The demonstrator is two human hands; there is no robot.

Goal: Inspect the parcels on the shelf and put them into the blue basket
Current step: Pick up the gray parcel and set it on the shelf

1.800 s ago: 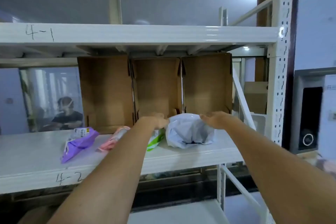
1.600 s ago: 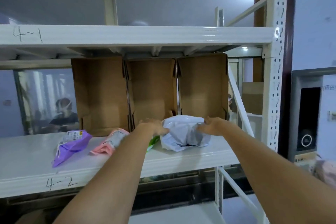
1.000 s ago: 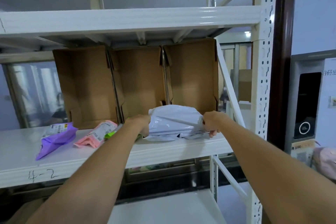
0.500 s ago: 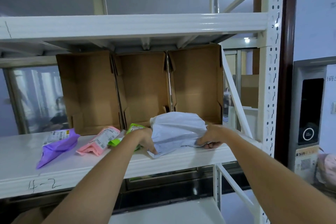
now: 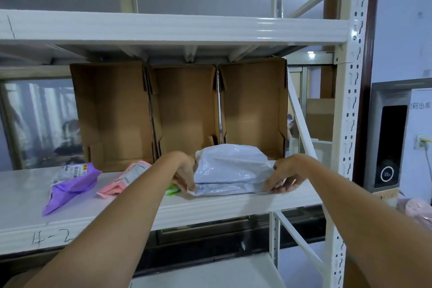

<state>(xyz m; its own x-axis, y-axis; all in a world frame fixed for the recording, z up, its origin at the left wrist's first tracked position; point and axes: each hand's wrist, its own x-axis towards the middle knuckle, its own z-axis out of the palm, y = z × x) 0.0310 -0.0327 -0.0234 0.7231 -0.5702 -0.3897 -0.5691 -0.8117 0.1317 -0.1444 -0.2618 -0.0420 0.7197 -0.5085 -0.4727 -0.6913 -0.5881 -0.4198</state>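
Left hand (image 5: 184, 174) and right hand (image 5: 281, 179) pinch opposite ends of the white parcel (image 5: 231, 169) | parcel lies between their fingers (image 5: 268, 185), on the shelf (image 5: 140, 215) edge

Four parcels are lying on the shelf (image 5: 210, 208): one white parcel (image 5: 230, 169), one purple parcel (image 5: 71, 182), one pink parcel (image 5: 124, 180) and one green parcel (image 5: 172, 190), mostly hidden. Three open cardboard boxes (image 5: 187, 112) are standing behind them. Two hands, the left hand (image 5: 184, 170) and the right hand (image 5: 284, 176), are showing.
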